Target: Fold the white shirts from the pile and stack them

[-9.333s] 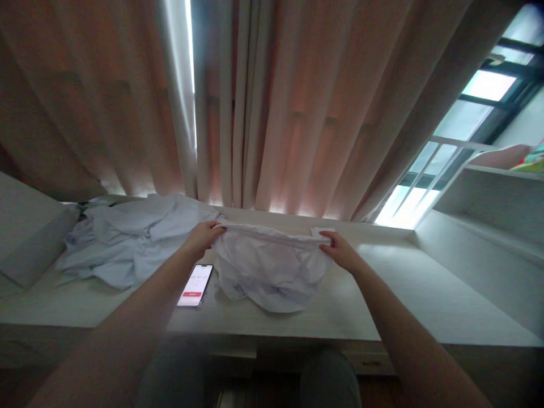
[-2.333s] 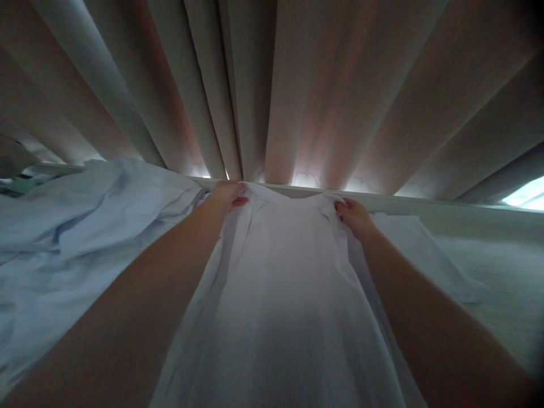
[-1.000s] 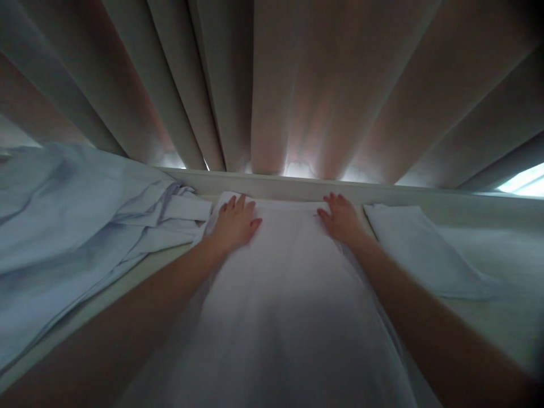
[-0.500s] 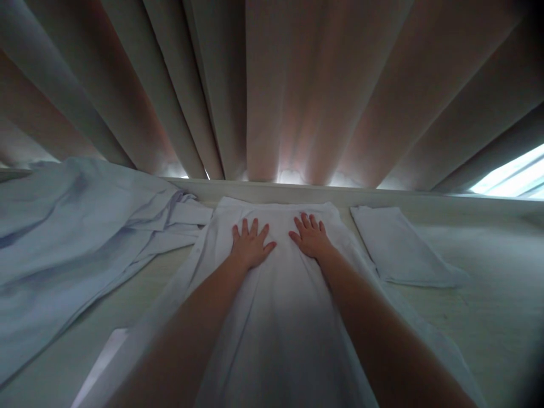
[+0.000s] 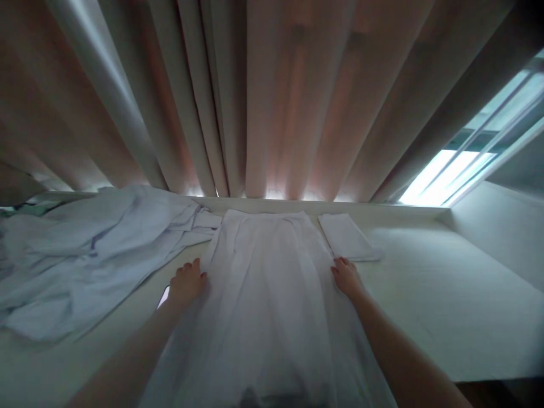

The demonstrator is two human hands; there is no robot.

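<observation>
A white skirt-like garment (image 5: 272, 294) lies spread flat in front of me, its narrow waist edge at the far end and its body widening toward me. At its left edge my left hand (image 5: 187, 282) is closed, fingers curled against the cloth. My right hand (image 5: 346, 277) pinches the opposite edge, just below a folded white cloth (image 5: 347, 238). Soft folds run lengthwise between the two hands. Part of a pale flat object with a dark rim (image 5: 164, 297) shows beside my left wrist; most of it is hidden by the arm.
A heap of white clothes (image 5: 102, 243) lies on the left of the pale surface (image 5: 433, 294). Long curtains (image 5: 293, 113) hang along the back edge. At the right, a bright window (image 5: 446, 170) shows past the curtain, above a pale side wall (image 5: 501, 226).
Both hands, spread flat near the waist of the garment before, have moved apart and toward me to its side edges, and their fingers have closed there. The view has tilted up.
</observation>
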